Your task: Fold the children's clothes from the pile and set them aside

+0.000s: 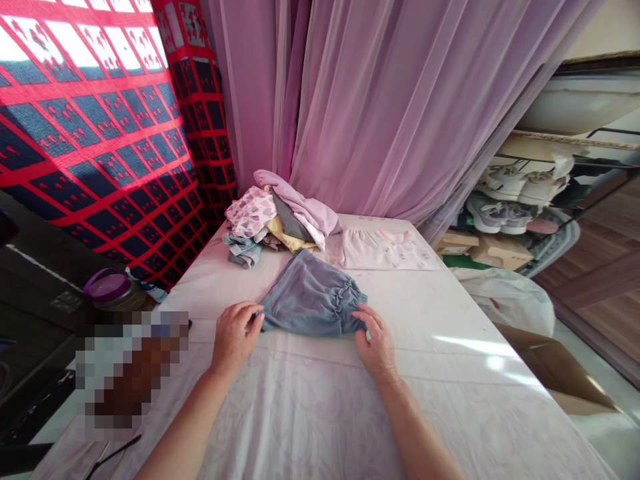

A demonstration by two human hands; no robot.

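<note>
A pair of blue-grey shorts point(313, 293), folded over, lies on the table before me with its gathered hem toward the right. My left hand point(237, 333) has thumb and fingers closed on the garment's near left corner. At the other end, my right hand point(375, 340) curls its fingers over the frilled hem, thumb low beside the edge. Behind the shorts sits a loose heap of clothes point(290, 217) in lilac, print, yellow and grey. To the right of that heap, a pale top with a pink neckline point(400, 250) is laid flat.
A light patterned cloth covers the table point(310, 413). Purple curtains point(380, 113) hang behind it, and a red-and-navy cloth point(115, 140) at the left. On the right are a shoe rack point(520, 190) and an open cardboard box point(555, 367). A purple-lidded jar point(107, 290) stands at left.
</note>
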